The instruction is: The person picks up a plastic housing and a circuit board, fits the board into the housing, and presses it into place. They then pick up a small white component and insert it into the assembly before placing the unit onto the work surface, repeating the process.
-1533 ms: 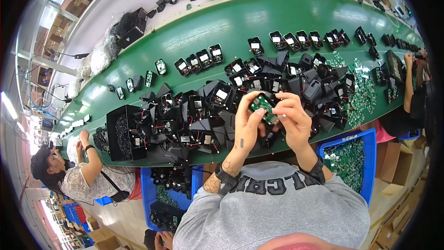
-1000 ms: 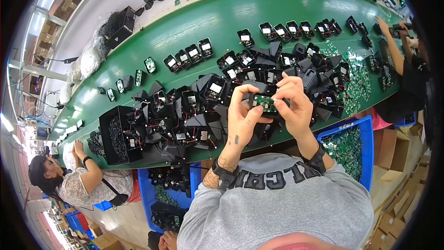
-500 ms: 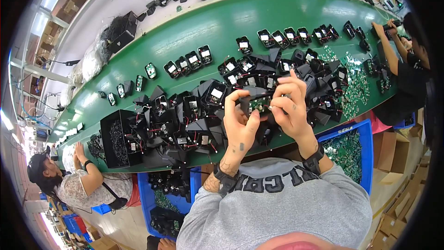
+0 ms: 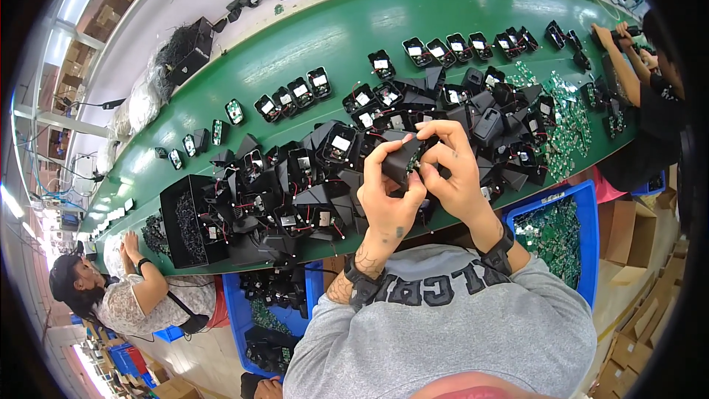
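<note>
Black housing [image 4: 399, 160], tilted, held by 2 hands [image 4: 387, 209] above green table [image 4: 347, 33].

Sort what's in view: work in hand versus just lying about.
Work in hand, by appearance:
black angular plastic casing and green circuit board, between left hand and right hand
heap of black plastic casings, likely

Seemingly just lying about:
open brown cardboard box, lower right
whitish plastic bags, upper left

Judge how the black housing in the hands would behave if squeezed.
The black housing is probably stiff: its walls show no visible sag. It seems light, pinched between left hand and right hand. The green circuit board at its opening may be fragile, its components exposed.
</note>
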### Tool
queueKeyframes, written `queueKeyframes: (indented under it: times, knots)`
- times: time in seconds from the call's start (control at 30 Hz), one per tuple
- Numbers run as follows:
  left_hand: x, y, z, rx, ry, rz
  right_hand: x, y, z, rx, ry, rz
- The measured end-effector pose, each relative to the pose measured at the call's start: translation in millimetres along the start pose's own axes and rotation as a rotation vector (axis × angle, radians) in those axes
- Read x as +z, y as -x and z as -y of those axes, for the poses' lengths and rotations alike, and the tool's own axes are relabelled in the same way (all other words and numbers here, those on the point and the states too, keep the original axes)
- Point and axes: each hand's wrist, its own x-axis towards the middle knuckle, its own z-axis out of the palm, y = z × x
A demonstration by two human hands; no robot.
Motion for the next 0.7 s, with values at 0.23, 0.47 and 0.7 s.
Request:
queueKeyframes:
  times: [0.23, 0.47, 0.7]
  knots:
    - [3.5, 6.2, -4.8, 0.051, -0.052, -0.008, -0.5, 4.5, -5.4, 0.022, -0.182, -0.008]
    - [9.4, 6.1, -2.5, 0.127, -0.124, -0.022, -8.4, 4.9, -3.2, 0.029, -0.172, 0.056]
    - [12.2, 7.8, -5.8, 0.145, -0.154, -0.022, -17.2, 4.6, 8.2, 0.078, -0.086, 0.069]
